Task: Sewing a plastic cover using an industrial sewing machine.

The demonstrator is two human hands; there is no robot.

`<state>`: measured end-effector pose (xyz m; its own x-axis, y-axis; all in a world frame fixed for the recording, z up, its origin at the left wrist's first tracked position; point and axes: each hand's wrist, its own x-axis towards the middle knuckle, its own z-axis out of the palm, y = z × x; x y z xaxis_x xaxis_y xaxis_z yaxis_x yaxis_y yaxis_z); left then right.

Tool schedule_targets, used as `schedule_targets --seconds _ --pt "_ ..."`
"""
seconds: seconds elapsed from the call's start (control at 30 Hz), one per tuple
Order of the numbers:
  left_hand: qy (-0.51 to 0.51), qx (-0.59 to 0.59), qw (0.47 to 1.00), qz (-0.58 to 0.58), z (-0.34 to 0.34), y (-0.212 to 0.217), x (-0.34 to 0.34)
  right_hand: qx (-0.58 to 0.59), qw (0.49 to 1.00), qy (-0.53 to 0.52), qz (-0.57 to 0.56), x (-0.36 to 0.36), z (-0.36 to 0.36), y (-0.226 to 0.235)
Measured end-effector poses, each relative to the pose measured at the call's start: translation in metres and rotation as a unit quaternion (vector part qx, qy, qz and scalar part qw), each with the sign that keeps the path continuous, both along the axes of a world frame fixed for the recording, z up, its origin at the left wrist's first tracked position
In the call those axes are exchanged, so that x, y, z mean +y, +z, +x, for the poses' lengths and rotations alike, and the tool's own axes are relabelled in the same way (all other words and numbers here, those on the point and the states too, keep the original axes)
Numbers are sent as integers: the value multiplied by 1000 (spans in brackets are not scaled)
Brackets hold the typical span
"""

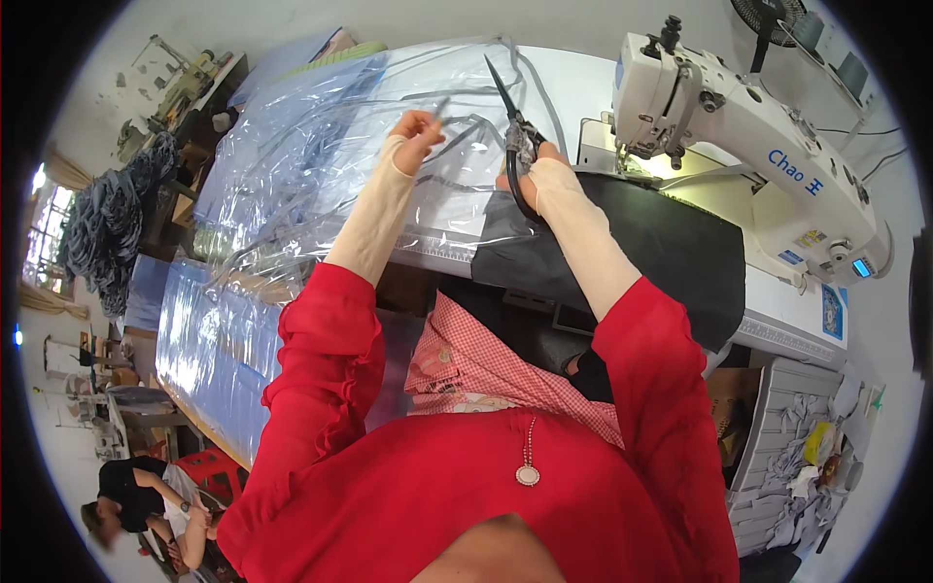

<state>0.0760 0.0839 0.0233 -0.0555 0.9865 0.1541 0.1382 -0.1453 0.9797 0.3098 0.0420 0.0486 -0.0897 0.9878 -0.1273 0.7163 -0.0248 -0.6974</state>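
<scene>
My right hand (539, 167) is closed round the handles of black scissors (513, 165), whose handles are partly wrapped in grey material. The blades point away from me and look closed. Left of them, my left hand (416, 136) has its fingers pinched together on a small grey strip (442, 107), slightly blurred. Under both hands lies clear plastic sheeting (321, 155) with grey binding strips (546, 92) along its edges. A dark cloth (641, 233) hangs over the table's front edge beneath my right forearm.
A white sewing machine (739, 126) stands on the right of the white table (573, 66). More folded clear sheeting (214, 340) lies at the left. A grey crate (792, 428) of scraps sits at lower right. Another person (131, 500) sits at far lower left.
</scene>
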Motion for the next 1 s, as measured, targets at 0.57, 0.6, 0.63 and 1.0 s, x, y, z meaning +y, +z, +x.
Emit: schedule_targets --seconds 0.57,0.6,0.63,1.0 --pt "44 193 980 11 56 113 -72 92 866 92 482 -89 -11 -8" --pt "37 242 970 -7 54 116 -76 58 850 122 509 -93 -14 -4" --pt "29 289 956 -25 53 118 -79 23 832 151 534 -96 -17 -1" --pt "-144 -142 978 -48 24 64 -110 272 912 175 254 -131 -12 -9"
